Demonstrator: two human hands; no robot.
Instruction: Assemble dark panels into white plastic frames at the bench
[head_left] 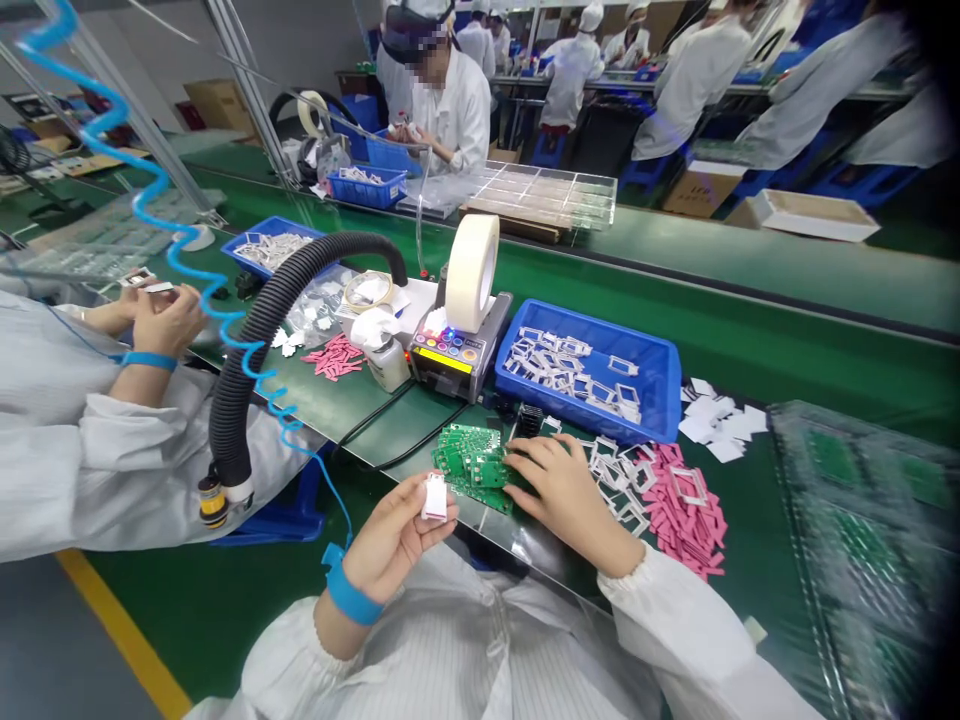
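My left hand (401, 525) is closed around a small white plastic frame (435, 497) with a white face and a thin pink edge at its bottom. It is held just off the table's front edge. My right hand (559, 490) lies palm down with fingers apart, its fingertips touching the right side of a pile of green circuit boards (469, 455). Whether a fingertip has lifted any board I cannot tell. White open frames (626, 480) and a heap of pink strips (686, 515) lie to the right of this hand.
Behind my hands stand a blue tray (671, 385) of white frames and a tape dispenser (457, 365) with a tape roll (472, 272). White pieces (721, 422) and clear trays (787, 470) lie right. A black hose (232, 400) arches beside a co-worker's hands (161, 320).
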